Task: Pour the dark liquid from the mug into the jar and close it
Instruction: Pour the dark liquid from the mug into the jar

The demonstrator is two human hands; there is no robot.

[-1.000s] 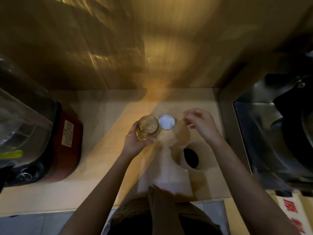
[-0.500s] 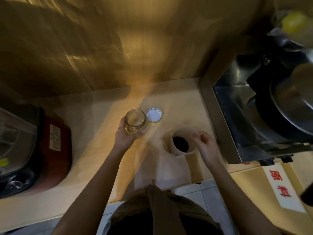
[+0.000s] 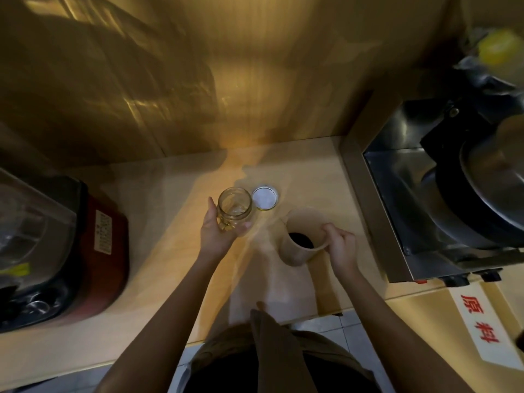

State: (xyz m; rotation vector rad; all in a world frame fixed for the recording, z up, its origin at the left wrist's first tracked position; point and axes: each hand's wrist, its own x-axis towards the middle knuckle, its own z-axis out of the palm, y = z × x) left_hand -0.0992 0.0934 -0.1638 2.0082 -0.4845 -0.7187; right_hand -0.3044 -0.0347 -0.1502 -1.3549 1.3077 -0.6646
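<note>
An empty clear glass jar [image 3: 234, 207] stands open on the light wooden counter [image 3: 170, 251], and my left hand [image 3: 217, 232] wraps around its near side. Its lid [image 3: 264, 197] lies upside down on the counter just right of the jar. A beige mug [image 3: 302, 239] holding dark liquid is to the right, tilted a little toward me. My right hand [image 3: 340, 246] grips the mug at its right side, where the handle is hidden by my fingers.
A red and black appliance with a clear lid [image 3: 56, 251] fills the counter's left end. A steel machine with a dark round pan [image 3: 453, 199] stands to the right. A white label with red characters [image 3: 482, 327] lies near the front right edge. A wall closes the back.
My right hand came down from beside the lid to the mug and took hold of it; the mug now sits tilted. My left hand stayed on the jar.
</note>
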